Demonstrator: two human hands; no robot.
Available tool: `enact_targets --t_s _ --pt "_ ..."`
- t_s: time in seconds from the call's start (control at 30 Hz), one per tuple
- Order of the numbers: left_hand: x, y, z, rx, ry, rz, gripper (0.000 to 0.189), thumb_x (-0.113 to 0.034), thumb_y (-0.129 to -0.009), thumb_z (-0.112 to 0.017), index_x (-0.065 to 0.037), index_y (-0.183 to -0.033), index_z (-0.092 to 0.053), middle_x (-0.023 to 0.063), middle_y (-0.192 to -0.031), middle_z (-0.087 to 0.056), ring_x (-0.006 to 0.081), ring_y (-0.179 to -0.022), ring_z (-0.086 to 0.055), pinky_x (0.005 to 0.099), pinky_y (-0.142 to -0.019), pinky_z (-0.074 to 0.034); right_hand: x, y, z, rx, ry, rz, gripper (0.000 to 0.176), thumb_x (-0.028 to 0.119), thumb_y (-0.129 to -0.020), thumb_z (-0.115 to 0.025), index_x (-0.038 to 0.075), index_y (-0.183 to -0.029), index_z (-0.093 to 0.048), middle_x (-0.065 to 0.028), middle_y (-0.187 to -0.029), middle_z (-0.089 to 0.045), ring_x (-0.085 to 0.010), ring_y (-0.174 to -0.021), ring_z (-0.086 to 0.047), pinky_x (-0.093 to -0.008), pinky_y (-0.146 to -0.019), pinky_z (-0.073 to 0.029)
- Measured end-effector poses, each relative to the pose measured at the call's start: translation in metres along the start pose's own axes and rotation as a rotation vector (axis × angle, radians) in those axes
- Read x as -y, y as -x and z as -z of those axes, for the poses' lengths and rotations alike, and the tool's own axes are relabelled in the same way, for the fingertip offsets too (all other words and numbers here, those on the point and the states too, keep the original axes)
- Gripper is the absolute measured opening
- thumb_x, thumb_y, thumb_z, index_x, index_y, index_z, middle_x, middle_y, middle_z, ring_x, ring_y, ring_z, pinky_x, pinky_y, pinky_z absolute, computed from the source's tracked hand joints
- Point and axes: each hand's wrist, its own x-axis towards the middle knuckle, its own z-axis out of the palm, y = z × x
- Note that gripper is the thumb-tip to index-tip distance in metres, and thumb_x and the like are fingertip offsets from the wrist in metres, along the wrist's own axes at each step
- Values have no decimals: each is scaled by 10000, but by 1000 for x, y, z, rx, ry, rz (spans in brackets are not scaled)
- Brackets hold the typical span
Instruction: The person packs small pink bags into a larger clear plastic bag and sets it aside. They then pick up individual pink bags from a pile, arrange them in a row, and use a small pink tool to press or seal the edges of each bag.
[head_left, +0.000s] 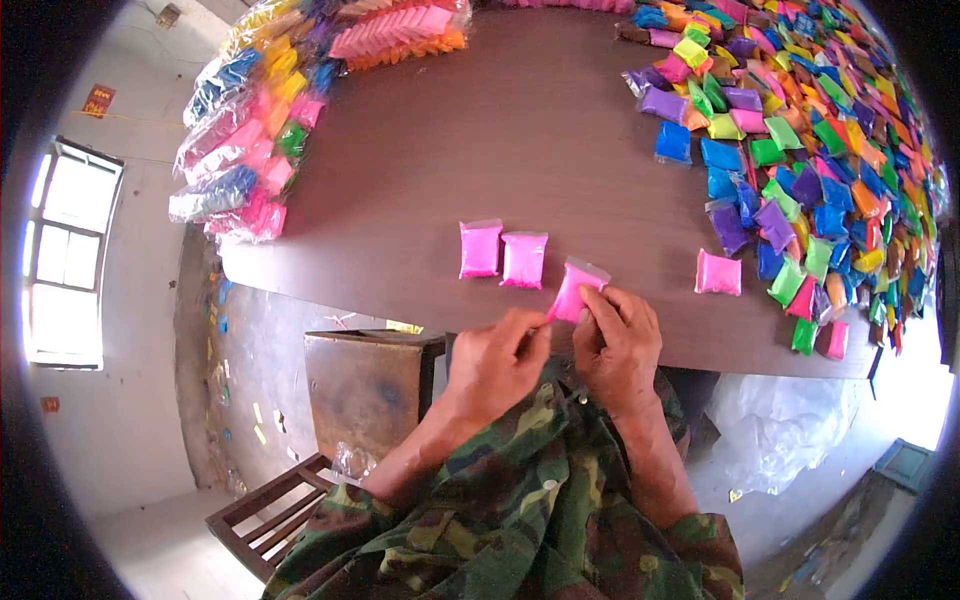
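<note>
Near the front edge of the table, both my hands grip one small pink packet with a clear top seam. My left hand pinches its lower left corner, and my right hand has thumb and fingers closed on its right side. Just beyond my left hand, two more pink packets, one on the left and one on the right, lie side by side on the brown table. Another pink packet lies apart, to the right of my right hand.
A large heap of small coloured packets covers the table's right side. Bundled packets in clear bags line the left edge, with pink bundles at the back. Below stand a wooden chair and a worn brown box-like piece.
</note>
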Motion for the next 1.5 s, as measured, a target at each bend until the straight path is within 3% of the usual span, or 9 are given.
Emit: enact_targets --t_s 0.2,0.3,0.4,0.67,0.87,1.1,1.23,1.37,1.5 --pt "18 4 -10 -91 -220 -53 110 -99 -934 -766 -91 -1024 -704 179 -732 -711 382 -659 -743 453 -577 -572 4 -4 0 -1 4 -27 240 109 -890 -791 80 -1128 -791 -87 -1060 -704 -311 -944 -697 -452 -840 -548" --pt "18 11 -3 -31 -162 59 115 -106 -934 -769 -99 -1025 -699 187 -742 -712 408 -683 -738 480 -579 -566 3 -5 -3 -35 -1 -35 219 120 -887 -801 85 -1102 -798 -78 -1032 -706 -301 -926 -700 -447 -828 -547" --pt "5 15 -15 -75 -68 -52 117 -121 -935 -771 -105 -1023 -695 195 -752 -714 429 -695 -729 499 -585 -565 2 -3 -5 -51 -11 -35 215 139 -884 -814 89 -1093 -799 -71 -1007 -708 -294 -907 -703 -441 -816 -545" --pt "24 12 4 -75 -225 13 99 -108 -947 -745 -108 -1027 -686 184 -741 -707 409 -673 -729 494 -589 -569 3 -6 -8 -88 37 -49 198 165 -889 -825 90 -1071 -797 -71 -1008 -726 -302 -903 -713 -444 -816 -554" --pt "-4 6 -11 -98 -114 -136 84 -108 -946 -753 -99 -979 -676 177 -712 -697 412 -663 -721 496 -580 -566 4 -12 -7 -72 15 -67 189 153 -877 -839 88 -1050 -800 -91 -973 -730 -316 -881 -717 -450 -776 -563" --pt "21 9 -9 -114 -125 -3 106 -151 -944 -761 -100 -982 -676 185 -721 -700 419 -677 -724 508 -580 -569 4 -13 -10 -107 -21 -99 171 134 -870 -838 83 -1030 -804 -100 -955 -749 -319 -863 -732 -444 -759 -577" --pt "-2 1 -13 -82 -132 -145 108 -144 -938 -763 -96 -984 -679 184 -736 -708 427 -678 -719 505 -568 -557 4 -14 -8 -91 -22 -108 170 134 -876 -834 85 -1037 -805 -102 -963 -752 -321 -868 -736 -439 -770 -581" --pt "25 9 -6 -102 -264 -33 80 -133 -940 -748 -115 -994 -692 180 -736 -708 438 -673 -710 513 -564 -547 6 -16 -5 -68 -20 -139 169 137 -884 -830 88 -1044 -805 -104 -965 -750 -320 -874 -739 -437 -765 -585" --pt "34 11 25 -160 -220 13 102 -130 -958 -780 -102 -1045 -735 156 -703 -696 310 -600 -726 403 -558 -551 5 -22 -6 -58 -1 -162 176 143 -906 -814 97 -1075 -802 -105 -1015 -745 -319 -872 -740 -429 -755 -595"
